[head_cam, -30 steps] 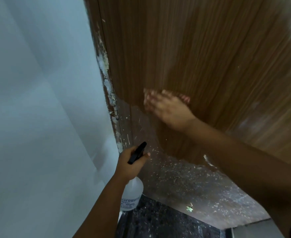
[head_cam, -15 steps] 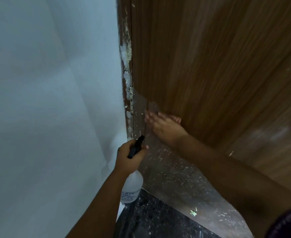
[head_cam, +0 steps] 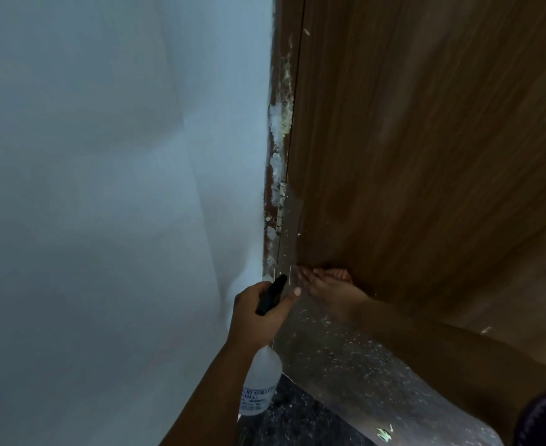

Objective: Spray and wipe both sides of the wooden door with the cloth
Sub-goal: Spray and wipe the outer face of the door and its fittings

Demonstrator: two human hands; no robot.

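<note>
Right hand (head_cam: 329, 289) lies flat-fingered low on the wooden door (head_cam: 426, 156), no cloth visible under it; left hand (head_cam: 258, 317) grips the spray bottle (head_cam: 260, 384) beside it: press evenly along the grain.

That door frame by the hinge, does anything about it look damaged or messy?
Yes. The door frame carries crusty white patches down its edge, like plaster or peeling paint, and white specks dot the metal plate at the bottom of the wooden door.

Left hand (head_cam: 258, 312) clenched (firm grip); right hand (head_cam: 326, 286) flat.
</note>
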